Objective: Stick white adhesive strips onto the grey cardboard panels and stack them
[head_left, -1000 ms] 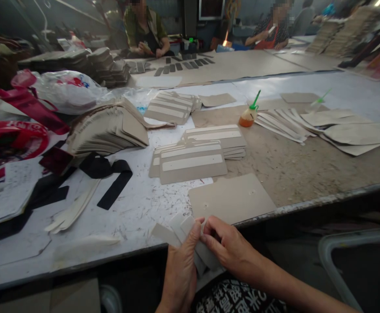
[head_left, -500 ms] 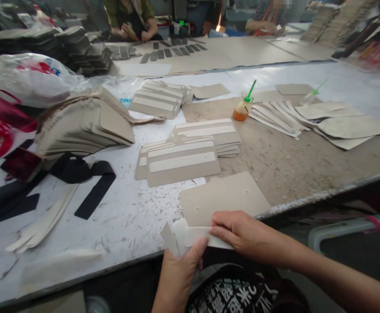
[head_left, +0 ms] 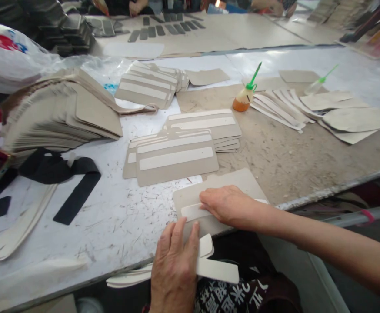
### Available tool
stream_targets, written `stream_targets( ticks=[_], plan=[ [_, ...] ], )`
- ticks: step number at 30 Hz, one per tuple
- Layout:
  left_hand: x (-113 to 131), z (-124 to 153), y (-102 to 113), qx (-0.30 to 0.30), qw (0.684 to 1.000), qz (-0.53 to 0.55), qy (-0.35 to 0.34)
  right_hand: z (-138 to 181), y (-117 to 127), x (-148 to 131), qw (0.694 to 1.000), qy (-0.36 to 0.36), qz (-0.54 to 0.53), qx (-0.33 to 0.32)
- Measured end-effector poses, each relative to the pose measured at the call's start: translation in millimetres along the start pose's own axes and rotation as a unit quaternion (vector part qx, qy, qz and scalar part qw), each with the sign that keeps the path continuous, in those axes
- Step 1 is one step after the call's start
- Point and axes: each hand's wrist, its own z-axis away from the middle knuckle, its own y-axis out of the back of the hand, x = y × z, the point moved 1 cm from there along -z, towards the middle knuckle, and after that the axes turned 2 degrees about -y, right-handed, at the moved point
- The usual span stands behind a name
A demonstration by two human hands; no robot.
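My right hand [head_left: 231,205] lies flat on a white paper strip [head_left: 195,211], pressing it onto a grey card [head_left: 190,198] at the table's near edge. My left hand [head_left: 174,263] sits at the table's edge just below that card, fingers closed over a fan of several white strips [head_left: 218,269] that stick out to the right and left of it. Beyond the card lie two stacks of grey cards with white strips [head_left: 176,157] on them.
A tall leaning pile of grey cards [head_left: 56,117] and black ribbon [head_left: 75,174] are at the left. An orange glue bottle with a green nozzle [head_left: 244,98] stands past the stacks. Loose white strips [head_left: 281,108] and sheets lie at the right. Other people's hands show at the far table.
My right hand has drawn one strip from the fan and laid it on the grey card. My left hand, with the remaining strips, has dropped to the table's edge.
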Motion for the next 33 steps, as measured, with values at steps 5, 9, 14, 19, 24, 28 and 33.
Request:
stream_targets(
  ticks=[5,9,14,19,24,28,33],
  plan=[
    [-3.3,1.0,-5.8,-0.013,1.0,0.006,0.004,-4.0,1.5,-0.8,1.0,0.001,-0.006,-0.008],
    [-2.9,0.0,-2.6,0.028,0.989,0.123,0.072,-1.7,3.5,2.0,1.0,0.012,-0.027,-0.006],
    [-1.9,-10.3,16.5,0.063,0.887,0.296,0.349,1.5,4.2,3.9,0.999,0.019,-0.05,0.003],
    [-12.8,-20.1,27.6,-0.001,0.843,0.301,0.445,2.6,2.6,2.0,0.998,0.033,-0.054,0.013],
    [-25.1,-29.1,26.1,-0.079,0.757,0.43,0.485,6.2,7.3,-1.6,0.994,0.056,-0.09,-0.001],
    [-25.8,-30.9,22.6,-0.136,0.754,0.459,0.45,15.2,6.9,-4.1,0.991,0.076,-0.107,-0.005],
    [-14.8,-28.1,24.3,-0.118,0.784,0.423,0.438,30.0,-0.4,-5.1,0.989,0.079,-0.125,0.0]
  ],
)
